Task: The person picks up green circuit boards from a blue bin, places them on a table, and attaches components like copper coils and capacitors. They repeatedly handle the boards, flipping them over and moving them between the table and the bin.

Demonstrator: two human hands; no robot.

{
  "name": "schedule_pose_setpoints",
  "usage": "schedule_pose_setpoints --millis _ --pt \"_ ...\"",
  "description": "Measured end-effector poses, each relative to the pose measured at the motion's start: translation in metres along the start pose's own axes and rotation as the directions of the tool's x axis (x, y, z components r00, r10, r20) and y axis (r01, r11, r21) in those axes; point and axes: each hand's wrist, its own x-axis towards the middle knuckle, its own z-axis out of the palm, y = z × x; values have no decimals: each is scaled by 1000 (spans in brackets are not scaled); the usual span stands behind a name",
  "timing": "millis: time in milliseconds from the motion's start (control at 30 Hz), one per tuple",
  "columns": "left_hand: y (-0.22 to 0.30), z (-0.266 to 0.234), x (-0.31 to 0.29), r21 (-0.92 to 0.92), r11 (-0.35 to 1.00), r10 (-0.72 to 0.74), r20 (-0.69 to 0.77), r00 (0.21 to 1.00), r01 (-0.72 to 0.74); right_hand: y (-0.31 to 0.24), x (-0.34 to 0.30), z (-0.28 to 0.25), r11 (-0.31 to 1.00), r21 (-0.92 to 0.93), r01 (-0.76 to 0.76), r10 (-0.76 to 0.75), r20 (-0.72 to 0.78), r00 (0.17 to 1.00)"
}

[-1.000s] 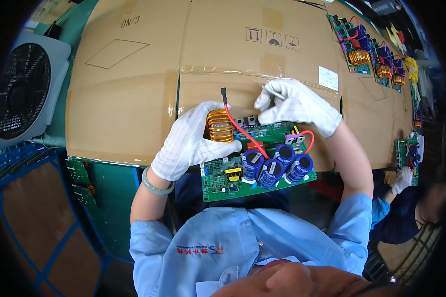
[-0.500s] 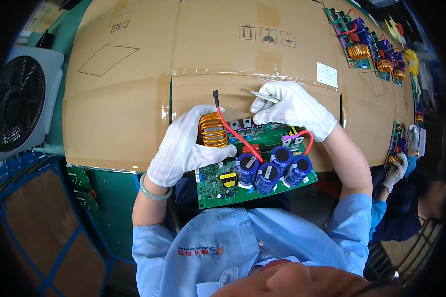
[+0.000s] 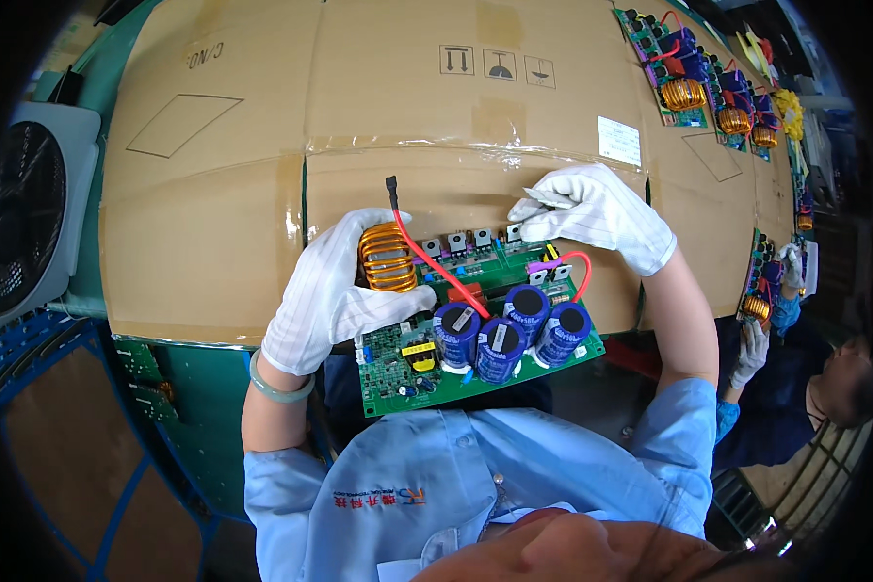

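Observation:
A green circuit board (image 3: 436,396) is held tilted above the edge of the cardboard. My white-gloved left hand (image 3: 330,296) grips its left end, fingers around the copper-wound coil (image 3: 388,257) and thumb across the front. Several blue capacitors (image 3: 500,349) stand on the board, and a red wire (image 3: 438,270) with a black tip rises from it. Along the far edge sits a row of transistors (image 3: 456,242). My gloved right hand (image 3: 592,213) is closed at the far right end of this row, pinching what looks like tweezers (image 3: 545,198), mostly hidden by the fingers.
Cardboard (image 3: 388,107) covers the bench. A fan (image 3: 29,209) stands at the left. Several similar boards (image 3: 679,73) lie at the far right. Beyond the right end, a co-worker's gloved hand (image 3: 750,354) is at another board (image 3: 759,281).
The whole view has shifted a little. My right hand has moved rightward along the transistor row, uncovering more of it. My left hand keeps its grip on the board.

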Motion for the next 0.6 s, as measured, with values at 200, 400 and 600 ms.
schedule_pose_setpoints --millis 200,400,600 --pt "3 -1 0 -37 999 -38 14 999 39 10 7 5 992 96 81 -77 -43 996" --pt "5 -3 2 -45 997 -60 49 997 62 19 13 6 983 103 149 -145 -46 988" --pt "5 -2 1 -95 990 -101 53 993 105 15 11 4 985 51 164 -161 -61 985"
